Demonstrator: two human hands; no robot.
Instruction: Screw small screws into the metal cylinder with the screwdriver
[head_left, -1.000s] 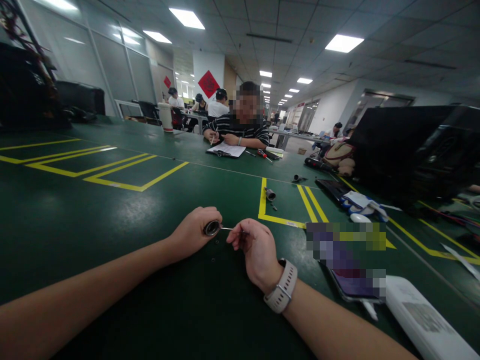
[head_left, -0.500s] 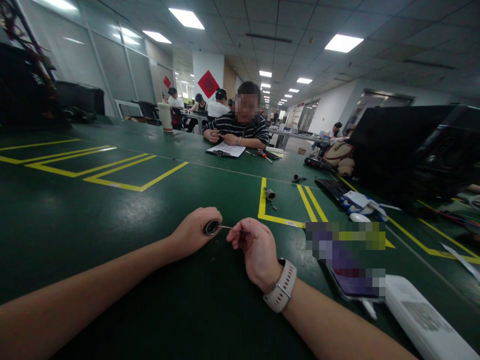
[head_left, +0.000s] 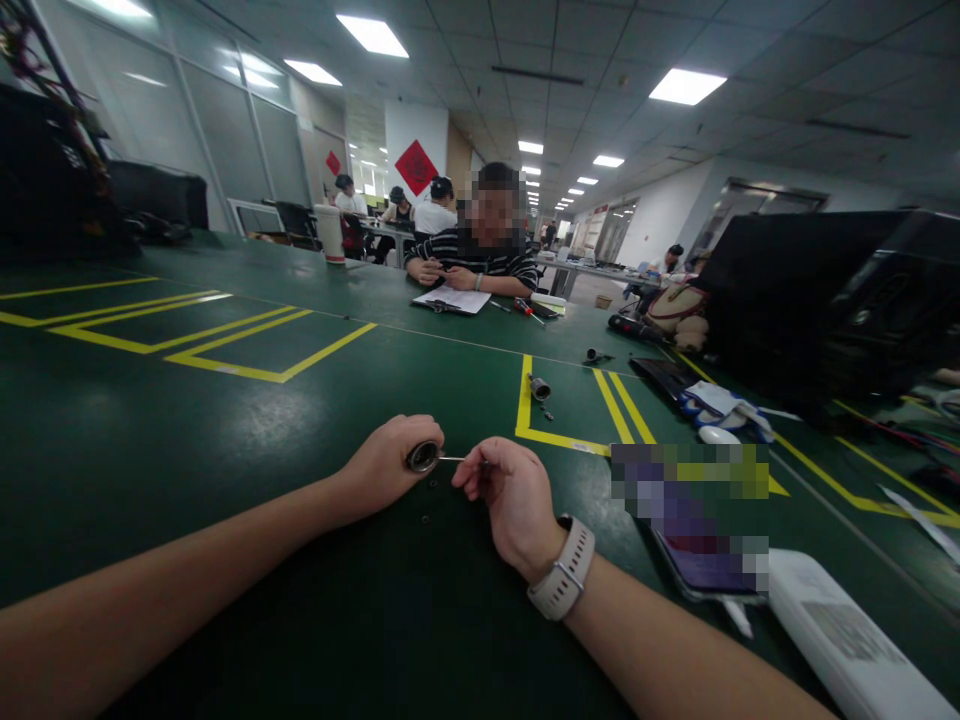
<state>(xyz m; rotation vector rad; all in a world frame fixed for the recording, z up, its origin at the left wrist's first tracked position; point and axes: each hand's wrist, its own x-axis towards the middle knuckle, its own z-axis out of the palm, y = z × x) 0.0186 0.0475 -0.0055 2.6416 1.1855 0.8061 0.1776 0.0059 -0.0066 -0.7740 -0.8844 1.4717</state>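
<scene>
A small metal cylinder (head_left: pixel 423 456) (shiny rim, end toward us) sits gripped in the left hand (head_left: pixel 382 468); a thin metal tool (head_left: pixel 452 458), pinched level in the right hand (head_left: pixel 510 495), touches its side.

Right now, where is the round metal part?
In the head view, near centre, the round metal part is pinched in the left hand, beside the right hand and thin tool.

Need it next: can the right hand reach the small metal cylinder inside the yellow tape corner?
Probably yes: only bare green table separates the right hand from the small metal cylinder, though its fingers pinch a thin metal tool.
</scene>
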